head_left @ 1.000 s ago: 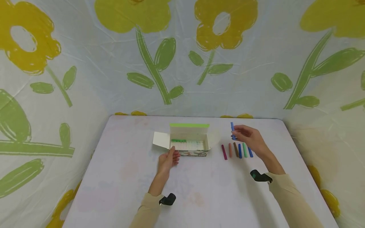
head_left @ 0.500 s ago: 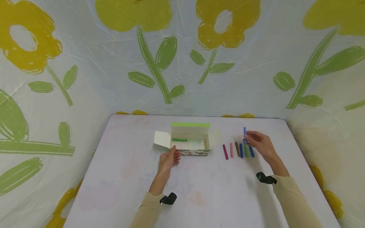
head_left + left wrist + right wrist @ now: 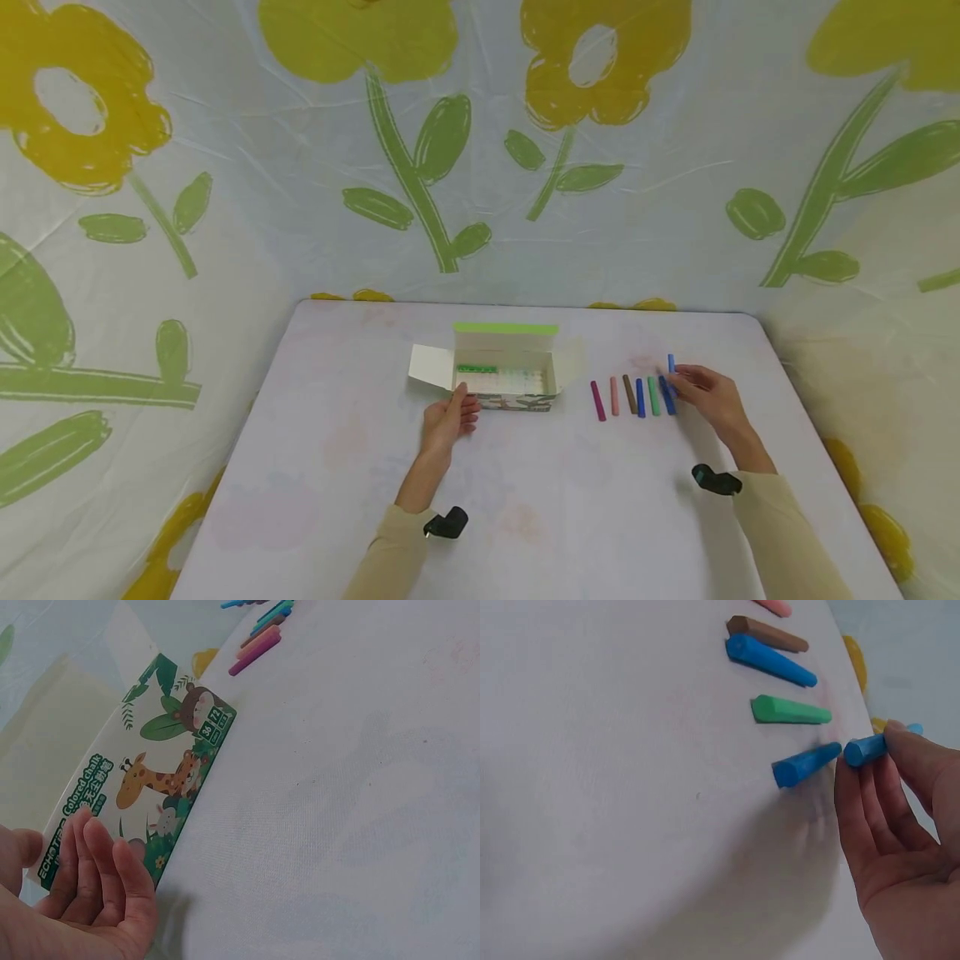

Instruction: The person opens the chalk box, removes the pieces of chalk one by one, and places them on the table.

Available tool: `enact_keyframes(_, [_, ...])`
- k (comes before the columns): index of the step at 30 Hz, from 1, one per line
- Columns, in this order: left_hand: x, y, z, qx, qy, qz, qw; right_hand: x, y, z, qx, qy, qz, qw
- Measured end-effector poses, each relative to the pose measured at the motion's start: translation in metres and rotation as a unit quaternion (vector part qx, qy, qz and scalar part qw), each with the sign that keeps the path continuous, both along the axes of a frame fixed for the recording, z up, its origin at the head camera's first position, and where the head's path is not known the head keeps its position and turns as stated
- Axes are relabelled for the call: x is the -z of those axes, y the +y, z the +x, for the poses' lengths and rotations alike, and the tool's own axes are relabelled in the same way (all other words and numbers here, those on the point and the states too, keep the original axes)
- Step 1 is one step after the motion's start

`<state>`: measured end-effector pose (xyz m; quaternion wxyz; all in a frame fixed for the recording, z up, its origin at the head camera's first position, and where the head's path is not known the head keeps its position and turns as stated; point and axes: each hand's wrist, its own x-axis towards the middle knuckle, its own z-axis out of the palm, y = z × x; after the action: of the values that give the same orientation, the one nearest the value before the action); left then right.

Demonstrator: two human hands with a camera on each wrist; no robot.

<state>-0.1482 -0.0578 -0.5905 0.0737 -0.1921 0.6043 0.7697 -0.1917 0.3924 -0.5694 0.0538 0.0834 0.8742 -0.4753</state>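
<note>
A chalk box (image 3: 517,403) with its lid and side flaps raised stands mid-table. At its front left corner, my left hand (image 3: 444,423) grips the front wall, thumb over the top edge and fingers outside; the left wrist view shows these fingers (image 3: 101,877) before the printed animals. My right hand (image 3: 716,404) pinches a blue chalk stick (image 3: 868,750) between thumb and fingers, close above the right end of a chalk row. Beneath it lies a darker blue chalk (image 3: 806,765), beside a green chalk (image 3: 791,710) and another blue chalk (image 3: 772,660).
Farther left in the row lie a brown chalk (image 3: 629,394), a pink chalk (image 3: 614,396) and a magenta chalk (image 3: 598,401). Inside the box are pale chalk ends (image 3: 517,382) and a green strip (image 3: 477,368). Flowered cloth (image 3: 637,217) surrounds the table.
My right hand has carried the blue chalk rightward and down, from above the row's middle to its right end. The left hand stays at the box.
</note>
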Motion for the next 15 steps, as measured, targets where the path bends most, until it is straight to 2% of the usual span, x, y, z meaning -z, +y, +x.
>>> enact_keyframes(8, [0.002, 0.002, 0.000, 0.001, 0.002, 0.001, 1.0000, 0.012, 0.017, 0.006, 0.033, -0.032, 0.028, 0.999])
enact_keyframes(15, [0.003, 0.000, 0.000, 0.000, 0.006, -0.003, 1.0000, 0.008, 0.007, 0.008, 0.042, 0.005, 0.123, 0.991])
